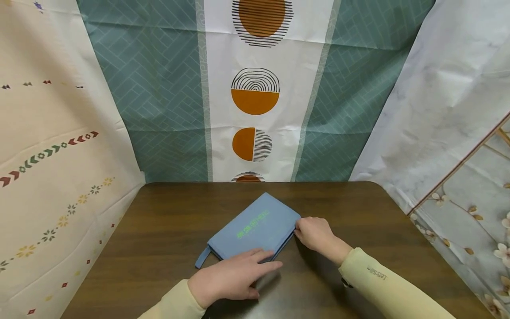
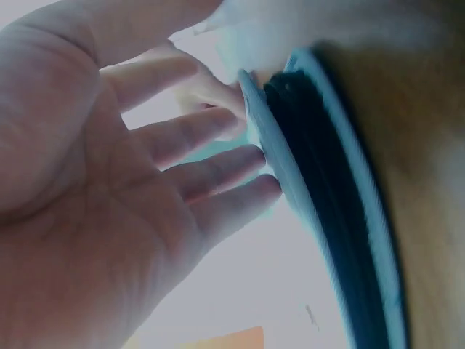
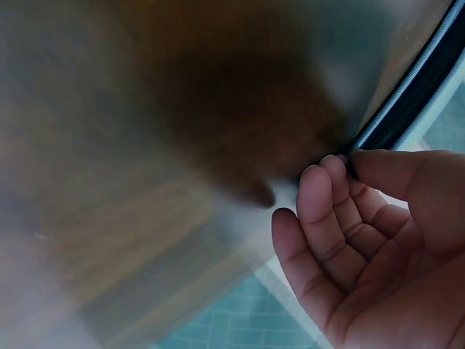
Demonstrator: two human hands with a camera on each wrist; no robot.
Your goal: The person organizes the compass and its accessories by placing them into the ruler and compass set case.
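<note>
A blue zip pouch (image 1: 255, 228) with green lettering lies flat and slantwise on the brown table, its wrist strap (image 1: 203, 258) pointing to the near left. My right hand (image 1: 315, 232) pinches the pouch's right corner. In the right wrist view, thumb and curled fingers meet at the end of the dark zipper (image 3: 410, 94); what exactly sits between them is hidden. My left hand (image 1: 236, 277) has its fingers spread, fingertips at the pouch's near edge. The left wrist view shows the zipper side (image 2: 327, 174) of the pouch beside these fingertips.
The brown wooden table (image 1: 167, 212) carries the pouch near its middle. A green and white patterned cloth (image 1: 167, 88) hangs behind its far edge. More cloths hang on the left (image 1: 59, 133) and right (image 1: 442, 97).
</note>
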